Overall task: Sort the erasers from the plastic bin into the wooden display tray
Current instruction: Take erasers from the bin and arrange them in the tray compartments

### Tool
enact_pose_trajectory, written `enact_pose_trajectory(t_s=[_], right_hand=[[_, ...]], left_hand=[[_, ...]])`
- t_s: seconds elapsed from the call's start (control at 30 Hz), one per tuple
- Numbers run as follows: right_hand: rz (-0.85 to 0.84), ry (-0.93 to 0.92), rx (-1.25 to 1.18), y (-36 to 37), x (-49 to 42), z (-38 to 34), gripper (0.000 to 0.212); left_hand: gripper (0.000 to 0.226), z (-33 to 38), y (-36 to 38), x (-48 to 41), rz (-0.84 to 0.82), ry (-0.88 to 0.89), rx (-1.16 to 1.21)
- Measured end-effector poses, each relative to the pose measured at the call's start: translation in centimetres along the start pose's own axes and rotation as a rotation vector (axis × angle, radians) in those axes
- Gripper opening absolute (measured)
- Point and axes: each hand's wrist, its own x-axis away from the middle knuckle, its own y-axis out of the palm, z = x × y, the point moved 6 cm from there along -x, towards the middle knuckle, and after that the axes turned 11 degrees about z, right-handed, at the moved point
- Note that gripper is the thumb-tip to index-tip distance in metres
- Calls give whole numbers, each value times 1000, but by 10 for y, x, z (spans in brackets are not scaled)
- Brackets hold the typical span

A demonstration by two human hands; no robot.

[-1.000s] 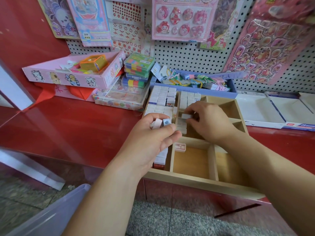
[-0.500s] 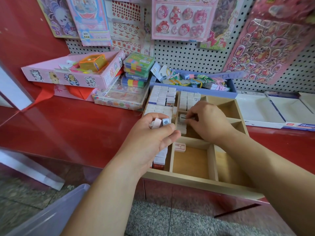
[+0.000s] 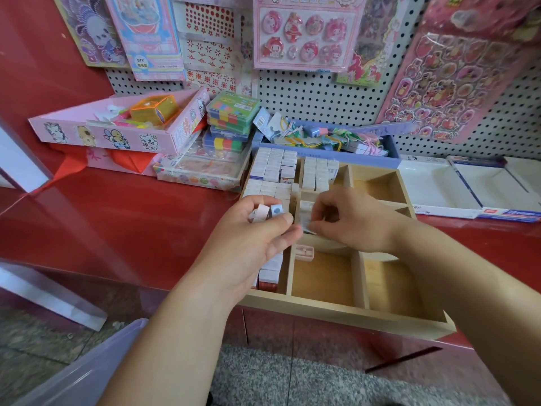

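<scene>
Erasers (image 3: 268, 211): a small bunch, one pink and one blue on top, sits clenched in my L hand (image 3: 248, 241). They poke out at 12 o'clock of the knuckles, over the left col. of the wooden display tray (image 3: 336, 313). My R hand (image 3: 354, 221) is at 3 o'clock of the L, nearly touching it. Its thumb and forefinger pinch a pale eraser (image 3: 305, 222) over the tray's middle col.; I can't tell if that piece touches the ones below.

Stocked rows (image 3: 273, 167) fill the far-left compartment at 12 o'clock of the L hand, w/ a second block (image 3: 317, 174) just beside at 1 o'clock. A lone pink eraser (image 3: 304, 252) lies at the far edge of the near-middle compartment, at 6 o'clock of the pinch. The L hand and wrist cover most of the near-left col.

The plastic bin (image 3: 73, 376) is at 7 o'clock, low, well apart from the tray.

A pink box (image 3: 117, 133) holding an orange cube (image 3: 155, 108) sits at 10 o'clock, w/ green cases (image 3: 232, 112) at 11. A blue tray (image 3: 322, 152) touches the wooden one at 12, and a white box (image 3: 439, 186) is at 2. On the pegboard (image 3: 307, 92), one hanging pack (image 3: 146, 39) reads "DIY"; other print is too small to read.
</scene>
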Motion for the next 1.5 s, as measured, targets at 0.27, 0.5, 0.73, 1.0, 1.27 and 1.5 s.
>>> enact_pose_trajectory(t_s=[0.27, 0.5, 0.73, 1.0, 1.27, 1.5], right_hand=[[45, 80, -184, -1, -2, 12, 30], [60, 11, -122, 2, 2, 2, 13], [9, 6, -110, 1, 5, 4, 6], [11, 25, -58, 4, 1, 2, 9], [-72, -72, 88, 12, 3, -10, 22], [-41, -3, 31, 10, 6, -8, 25]], left_hand=[[22, 0, 0, -1, -7, 2, 2], [24, 0, 0, -2, -8, 4, -1], [24, 0, -1, -2, -10, 8, 23], [23, 0, 0, -2, -9, 15, 20], [23, 0, 2, -1, -9, 13, 17], [24, -1, 2, -4, -13, 12, 5]])
